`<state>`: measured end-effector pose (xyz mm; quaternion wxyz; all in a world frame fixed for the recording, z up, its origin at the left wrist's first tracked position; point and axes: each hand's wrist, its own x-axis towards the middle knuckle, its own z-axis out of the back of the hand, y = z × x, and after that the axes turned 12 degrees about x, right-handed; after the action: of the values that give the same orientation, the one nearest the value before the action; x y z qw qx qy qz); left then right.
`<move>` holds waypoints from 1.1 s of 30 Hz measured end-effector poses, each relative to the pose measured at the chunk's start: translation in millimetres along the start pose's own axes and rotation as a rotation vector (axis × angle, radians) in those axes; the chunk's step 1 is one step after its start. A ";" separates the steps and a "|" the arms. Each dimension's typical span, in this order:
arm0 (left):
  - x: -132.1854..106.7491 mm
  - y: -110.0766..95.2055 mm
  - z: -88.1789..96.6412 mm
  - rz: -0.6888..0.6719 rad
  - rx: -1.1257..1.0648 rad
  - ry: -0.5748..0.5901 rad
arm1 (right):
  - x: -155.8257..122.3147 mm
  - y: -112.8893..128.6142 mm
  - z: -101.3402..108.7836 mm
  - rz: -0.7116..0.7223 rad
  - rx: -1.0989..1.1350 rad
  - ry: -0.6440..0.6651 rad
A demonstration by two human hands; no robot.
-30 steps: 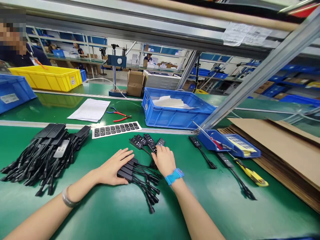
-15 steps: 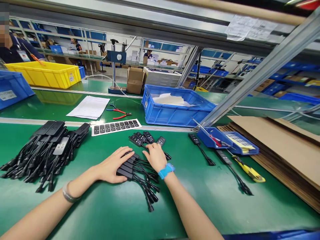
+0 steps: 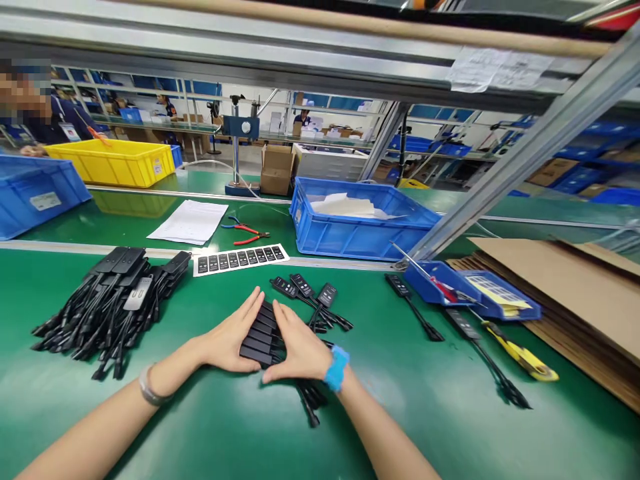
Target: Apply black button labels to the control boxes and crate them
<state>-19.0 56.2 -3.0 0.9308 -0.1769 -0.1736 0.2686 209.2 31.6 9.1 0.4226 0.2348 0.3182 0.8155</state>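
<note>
A row of flat black controllers with short cables lies side by side on the green bench, between my hands. My left hand frames its left end, fingers along the far side and thumb at the near side. My right hand braces the opposite end, its thumb near the left thumb and its fingertips by the far edge. Part of the row and its cables are hidden under the right hand. Just beyond lie a few labelled controllers with cables. A label strip rests behind them.
To the left is a heap of black controllers. Pliers, paper sheets and a blue bin stand farther back. On the right are two single controllers, a small blue tray, a yellow cutter and cardboard sheets.
My right hand has come from the labelled controllers to the right end of the row. Fewer labelled controllers show beyond it. The view has shifted slightly.
</note>
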 end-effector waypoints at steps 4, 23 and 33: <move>-1.9 -3.4 -4.0 0.022 -0.217 -0.034 | 1.2 13.3 -18.5 -0.067 -0.096 -0.038; 17.1 -23.2 5.4 0.636 -1.622 -0.713 | -5.9 -25.7 31.2 -0.223 0.141 -0.312; 6.6 -32.0 72.2 0.368 -0.039 0.118 | -6.0 -21.3 41.8 -0.166 0.450 -0.507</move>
<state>-30.0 51.5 75.4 0.8709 -0.2389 -0.0884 0.4202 251.1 49.3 21.9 0.4909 0.4904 0.3929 0.6035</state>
